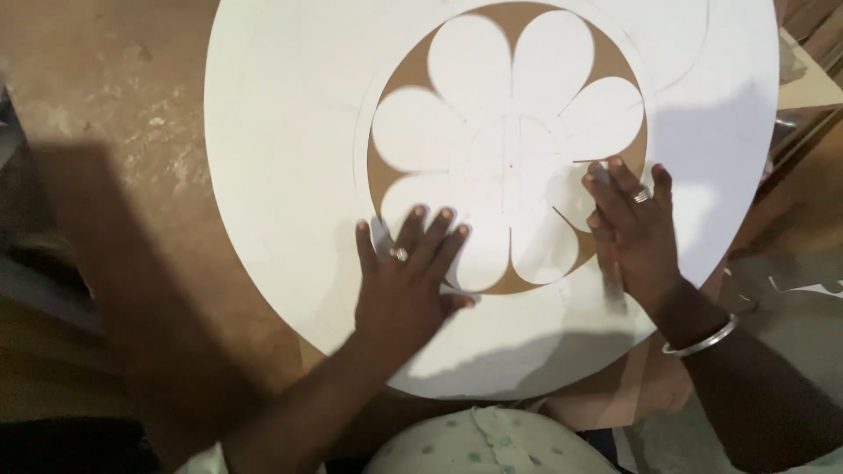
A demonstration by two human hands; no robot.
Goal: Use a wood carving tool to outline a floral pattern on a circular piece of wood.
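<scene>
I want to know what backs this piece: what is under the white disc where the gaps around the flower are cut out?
Brown board shows through the gaps around the white flower. Under the uncut disc nothing can be seen; the left hand and right hand cover the lower petals' edges.

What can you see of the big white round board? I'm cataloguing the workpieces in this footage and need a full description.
The white round board is a large flat disc, seemingly painted sheet material, lying level on a brown surface. Its centre holds a circular recess showing brown backing, with a white flower of rounded petals inside. Faint pencil arcs cross it. Its top edge is cut off by the picture. The left hand lies flat, fingers spread, on the lower part; the right hand presses a slim tool against a petal edge. Shadows fall across its lower right.
</scene>
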